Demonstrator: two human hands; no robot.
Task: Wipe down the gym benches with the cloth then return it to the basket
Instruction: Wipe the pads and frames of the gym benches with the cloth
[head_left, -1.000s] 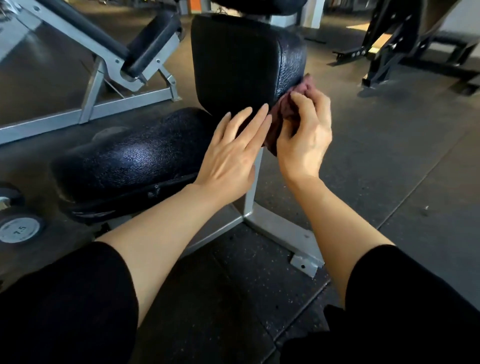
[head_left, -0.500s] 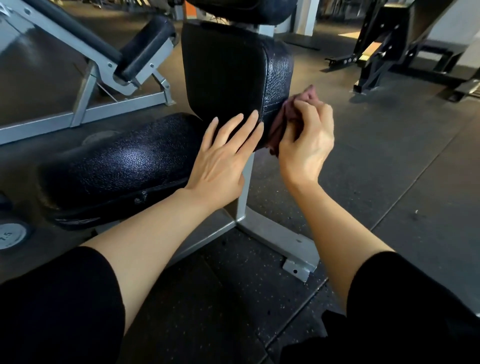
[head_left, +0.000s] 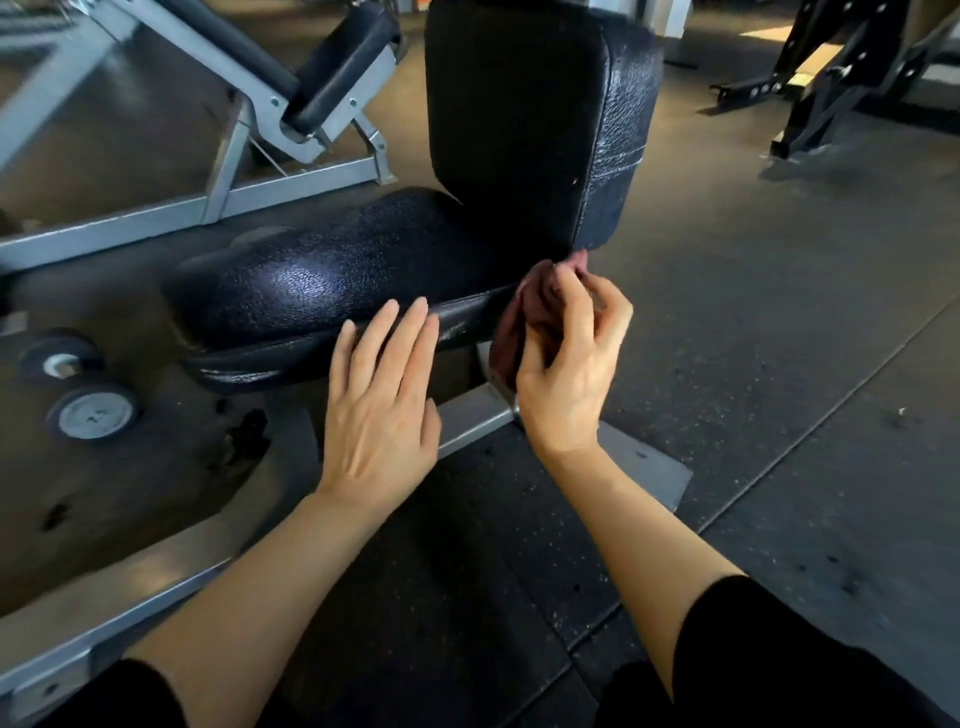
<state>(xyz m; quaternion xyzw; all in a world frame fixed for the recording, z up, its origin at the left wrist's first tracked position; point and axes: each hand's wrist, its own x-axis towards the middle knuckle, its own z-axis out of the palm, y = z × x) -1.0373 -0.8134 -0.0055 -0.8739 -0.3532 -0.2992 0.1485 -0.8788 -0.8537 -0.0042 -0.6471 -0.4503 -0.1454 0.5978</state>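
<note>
Item: bench seat edge, cloth in your right hand.
Left to right: a dumbbell (head_left: 78, 389) on the floor; the black seat pad (head_left: 332, 280); your left hand (head_left: 382, 410), fingers straight, fingertips at the pad's near edge, holding nothing; the maroon cloth (head_left: 530, 312), bunched just below the upright back pad (head_left: 524, 119) and against the seat's right end; your right hand (head_left: 571, 364), fingers curled, pinching that cloth.

Bench (head_left: 332, 280) pads: black, pebbled leather grain, glossy highlights. Cloth (head_left: 535, 306) just past the right fingers (head_left: 576, 312): dull maroon. Frame (head_left: 467, 421) below the fingers: plain grey metal. Floor (head_left: 753, 364): dark grey rubber, pale speckles. Sleeves (head_left: 779, 654): black. Dumbbell (head_left: 93, 413) far left of the fingers: black, silver end caps.
</note>
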